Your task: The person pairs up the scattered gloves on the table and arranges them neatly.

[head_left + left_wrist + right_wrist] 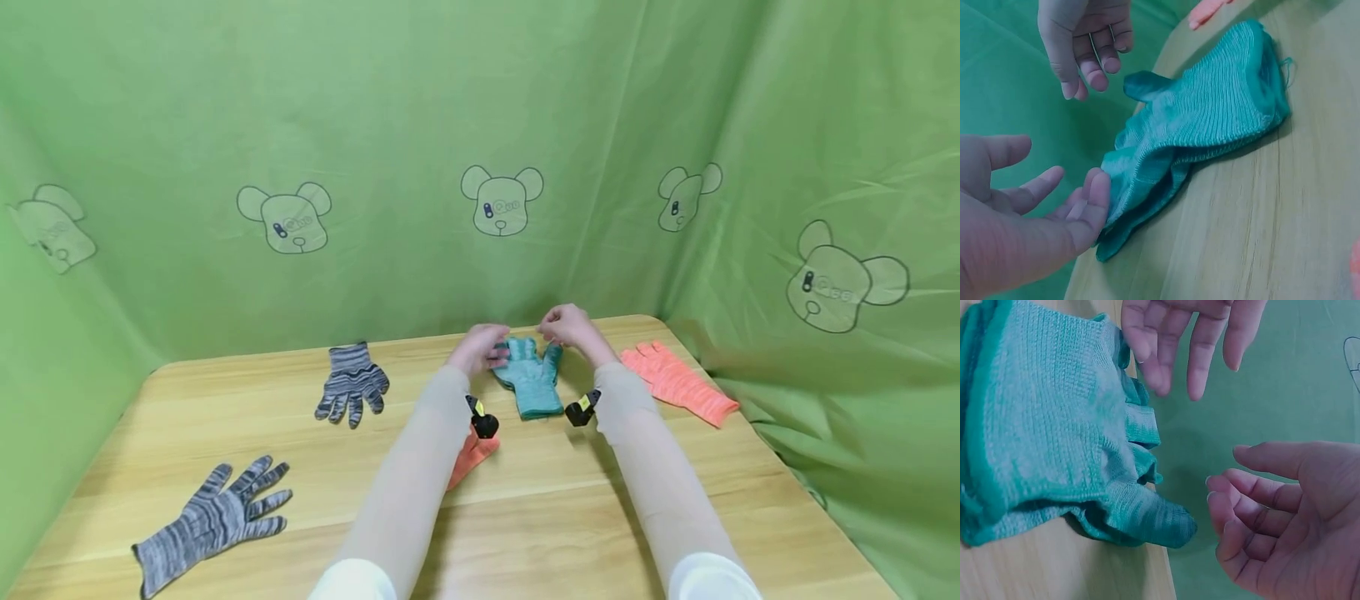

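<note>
A teal knit glove (534, 385) lies on the table near its back edge, cuff toward me, finger ends toward the green cloth. My left hand (478, 348) is at the glove's left side; in the left wrist view its fingertips (1099, 187) meet or nearly meet the finger end. Beyond the glove's thumb, at its right, hovers my right hand (572, 327). The right wrist view shows that hand (1291, 519) with loosely bent fingers, holding nothing and apart from the glove (1054, 412). Both hands' fingers are relaxed.
An orange glove (678, 383) lies at the right; another orange glove (472, 458) is partly hidden under my left forearm. Two grey striped gloves lie leftward, one farther back (352, 385), one nearer (213, 523). Green cloth (405, 275) hangs behind the wooden table (360, 483).
</note>
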{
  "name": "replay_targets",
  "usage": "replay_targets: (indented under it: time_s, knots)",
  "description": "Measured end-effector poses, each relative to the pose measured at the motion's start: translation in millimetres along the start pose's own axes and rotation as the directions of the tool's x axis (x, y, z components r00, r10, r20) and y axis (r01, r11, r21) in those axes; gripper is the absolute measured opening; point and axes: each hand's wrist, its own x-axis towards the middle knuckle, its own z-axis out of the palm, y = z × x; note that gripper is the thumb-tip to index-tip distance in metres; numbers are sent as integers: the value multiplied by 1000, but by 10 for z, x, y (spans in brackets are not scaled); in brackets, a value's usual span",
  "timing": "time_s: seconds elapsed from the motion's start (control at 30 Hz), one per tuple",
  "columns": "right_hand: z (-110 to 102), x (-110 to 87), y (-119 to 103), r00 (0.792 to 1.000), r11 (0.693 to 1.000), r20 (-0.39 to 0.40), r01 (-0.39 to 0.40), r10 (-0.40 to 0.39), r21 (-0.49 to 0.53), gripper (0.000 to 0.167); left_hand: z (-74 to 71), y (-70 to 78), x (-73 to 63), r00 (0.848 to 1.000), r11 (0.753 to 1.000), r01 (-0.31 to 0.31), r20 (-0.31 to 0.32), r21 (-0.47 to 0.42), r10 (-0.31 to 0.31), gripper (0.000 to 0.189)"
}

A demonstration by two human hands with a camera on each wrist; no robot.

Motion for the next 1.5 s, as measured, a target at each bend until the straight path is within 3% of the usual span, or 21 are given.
replay_targets:
  time_s: [0.3, 0.5, 0.6, 0.77, 1.03, 1.2, 1.5]
  knots:
    - [126, 79, -8, 997, 995, 76, -40, 33, 94, 31, 7, -55, 84, 996, 997, 70, 56, -9, -70, 47]
    - [202, 130, 26, 991, 996, 115, -72, 65, 54, 31, 20, -84, 94, 994, 997, 81, 71, -5, -80, 45]
    - [238, 149, 43, 987, 992, 126, -110, 102, 55, 23, 19, -87, 98, 993, 996, 87, 76, 8, -88, 43]
    - [280, 150, 69, 987, 989, 101, -132, 126, 64, 17, 10, -109, 120, 990, 995, 95, 103, 27, -97, 41]
    - [327, 147, 77, 996, 996, 29, -82, 81, 32, 37, -19, -141, 110, 988, 996, 84, 127, 22, -86, 42]
    - [356, 168, 82, 998, 998, -13, -60, 60, 18, 35, -59, -178, 123, 988, 997, 77, 138, -12, -75, 42]
    - [375, 200, 126, 995, 995, -33, -100, 99, -19, 31, -70, -176, 120, 987, 994, 95, 135, -59, -86, 42]
